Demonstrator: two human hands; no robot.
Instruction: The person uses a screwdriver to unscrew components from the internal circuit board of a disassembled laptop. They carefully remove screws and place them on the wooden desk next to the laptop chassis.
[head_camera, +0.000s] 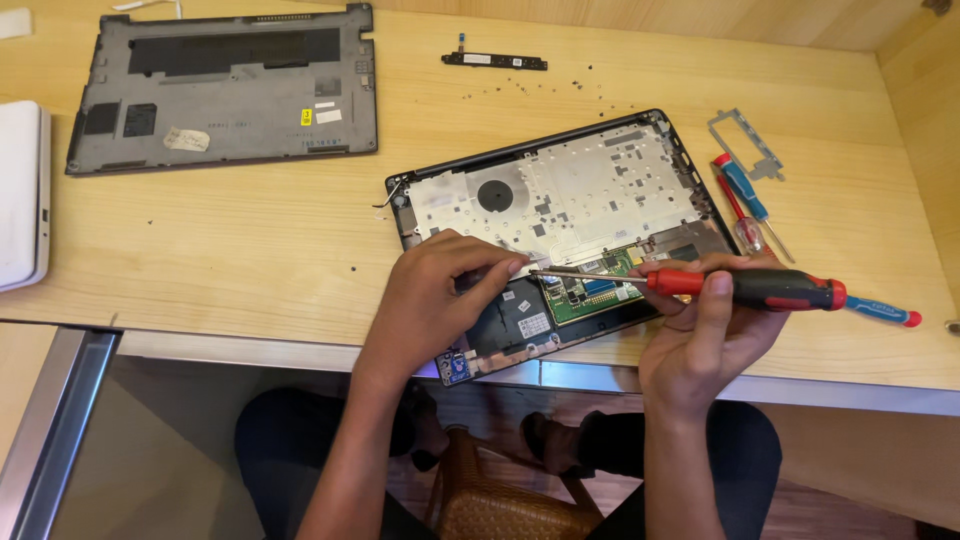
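Two hands: both over the opened black laptop chassis (560, 200) at the desk's front edge.
Right hand (700, 340): fingers wrapped around red-and-black screwdriver (745, 288), shaft level, tip on green circuit board (590, 290).
Left hand (440, 300): fingertips pinched together at the tip.
Desk: light wooden tabletop (250, 250).

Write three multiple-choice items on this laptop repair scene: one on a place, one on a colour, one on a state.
1. Where does the removed bottom cover lie?
A. upper left of the desk
B. on the floor
C. under the opened laptop

2. What colours is the handle of the screwdriver held in the right hand?
A. green and white
B. red and black
C. yellow

3. What is the left hand doing?
A. resting on the white device
B. holding a spare screwdriver
C. pinching at the screwdriver tip

Answers: 1 A, the cover sits far left; 2 B, handle shows both; 3 C, fingertips meet the tip.
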